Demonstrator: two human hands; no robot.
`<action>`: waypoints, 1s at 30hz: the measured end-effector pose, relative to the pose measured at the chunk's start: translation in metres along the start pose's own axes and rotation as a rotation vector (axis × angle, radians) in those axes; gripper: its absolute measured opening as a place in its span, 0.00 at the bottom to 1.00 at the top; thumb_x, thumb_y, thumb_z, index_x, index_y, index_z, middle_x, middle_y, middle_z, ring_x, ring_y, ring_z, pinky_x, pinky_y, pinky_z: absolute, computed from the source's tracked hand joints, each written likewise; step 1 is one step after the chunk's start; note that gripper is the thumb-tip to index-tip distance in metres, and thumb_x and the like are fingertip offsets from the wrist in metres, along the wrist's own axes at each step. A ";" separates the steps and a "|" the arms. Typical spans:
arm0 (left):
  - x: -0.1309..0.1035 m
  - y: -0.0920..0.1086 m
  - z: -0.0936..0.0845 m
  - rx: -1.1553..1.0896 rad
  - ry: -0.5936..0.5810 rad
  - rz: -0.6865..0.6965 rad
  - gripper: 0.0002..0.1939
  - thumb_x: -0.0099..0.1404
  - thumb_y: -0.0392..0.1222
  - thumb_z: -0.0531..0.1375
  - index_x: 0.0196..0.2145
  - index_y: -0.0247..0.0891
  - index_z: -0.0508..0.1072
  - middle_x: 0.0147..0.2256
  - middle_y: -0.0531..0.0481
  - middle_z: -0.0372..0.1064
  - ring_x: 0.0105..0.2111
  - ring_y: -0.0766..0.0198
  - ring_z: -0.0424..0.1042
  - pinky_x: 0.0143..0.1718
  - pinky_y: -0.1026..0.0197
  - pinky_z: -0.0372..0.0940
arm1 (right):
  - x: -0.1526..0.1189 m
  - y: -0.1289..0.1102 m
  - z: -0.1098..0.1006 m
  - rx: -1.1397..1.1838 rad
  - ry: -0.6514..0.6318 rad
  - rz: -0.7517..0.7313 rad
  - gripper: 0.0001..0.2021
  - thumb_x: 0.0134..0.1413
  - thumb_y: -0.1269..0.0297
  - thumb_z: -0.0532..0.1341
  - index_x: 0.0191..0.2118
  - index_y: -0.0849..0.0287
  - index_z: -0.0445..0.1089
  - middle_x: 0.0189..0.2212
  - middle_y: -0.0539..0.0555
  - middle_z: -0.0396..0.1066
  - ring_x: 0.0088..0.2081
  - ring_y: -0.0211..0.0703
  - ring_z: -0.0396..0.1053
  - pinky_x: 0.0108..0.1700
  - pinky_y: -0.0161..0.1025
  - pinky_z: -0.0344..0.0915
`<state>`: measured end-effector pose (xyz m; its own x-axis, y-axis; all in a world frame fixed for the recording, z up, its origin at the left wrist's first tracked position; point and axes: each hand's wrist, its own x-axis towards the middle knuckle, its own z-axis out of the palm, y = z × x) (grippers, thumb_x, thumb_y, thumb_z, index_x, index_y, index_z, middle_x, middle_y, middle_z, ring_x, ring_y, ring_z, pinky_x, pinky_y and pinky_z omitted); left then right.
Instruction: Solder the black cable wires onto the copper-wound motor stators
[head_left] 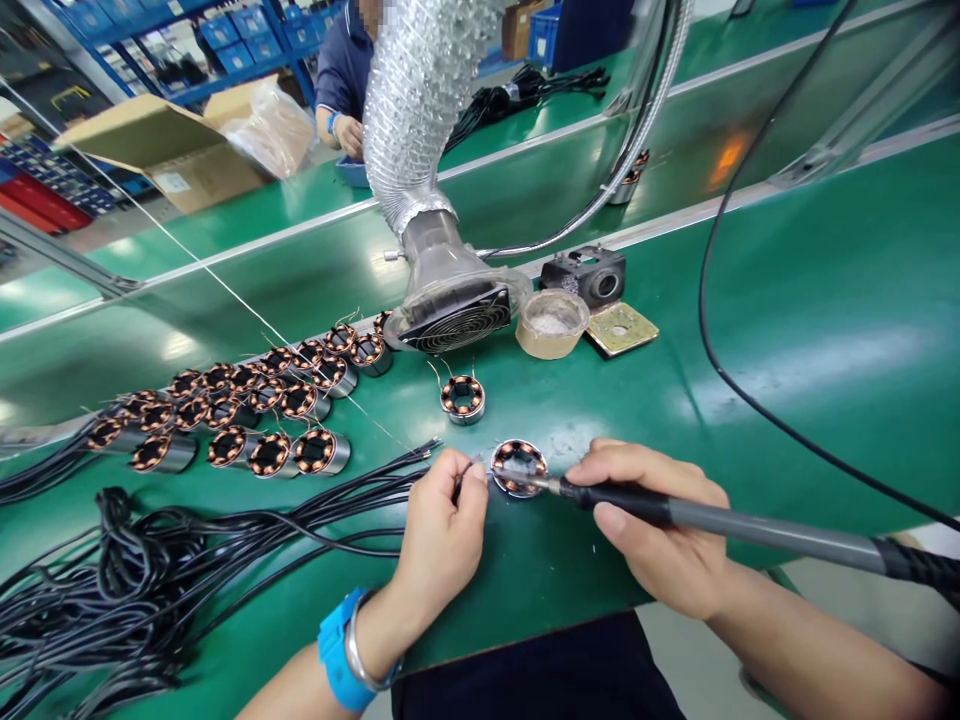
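Observation:
My right hand [664,525] is closed around a soldering iron [757,530], whose metal tip reaches over the near motor stator [519,468], a ring of copper coils on the green bench. Left of that stator, my left hand [444,520] pinches the end of a black cable at its thin wires; the fingers partly hide it. Just behind stands a second stator [463,400] with thin wire ends sticking up. A bundle of black cables [330,510] runs from the left to beside my left hand, with stripped ends near my fingers.
Several stators [259,400] stand in rows at the left. A fume extractor [457,300] on a foil duct [420,100] hangs over the bench. Beside it are a round tub [553,325], a soldering iron stand [585,275] and a square pad [621,330]. Across the bench, a person [345,90] works.

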<state>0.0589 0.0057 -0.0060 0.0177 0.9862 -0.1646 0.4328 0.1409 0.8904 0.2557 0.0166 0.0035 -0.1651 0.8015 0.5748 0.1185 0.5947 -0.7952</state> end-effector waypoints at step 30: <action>-0.001 -0.003 0.001 -0.022 0.011 0.041 0.14 0.70 0.46 0.51 0.27 0.39 0.61 0.22 0.59 0.53 0.25 0.68 0.53 0.27 0.65 0.51 | -0.006 0.003 0.005 0.005 0.102 -0.243 0.19 0.45 0.77 0.56 0.45 0.63 0.71 0.21 0.49 0.61 0.20 0.37 0.57 0.22 0.39 0.53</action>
<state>0.0585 0.0040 -0.0093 0.0249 0.9920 -0.1236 0.4115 0.1025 0.9056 0.2524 0.0132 -0.0037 -0.0885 0.6375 0.7654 0.0828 0.7704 -0.6321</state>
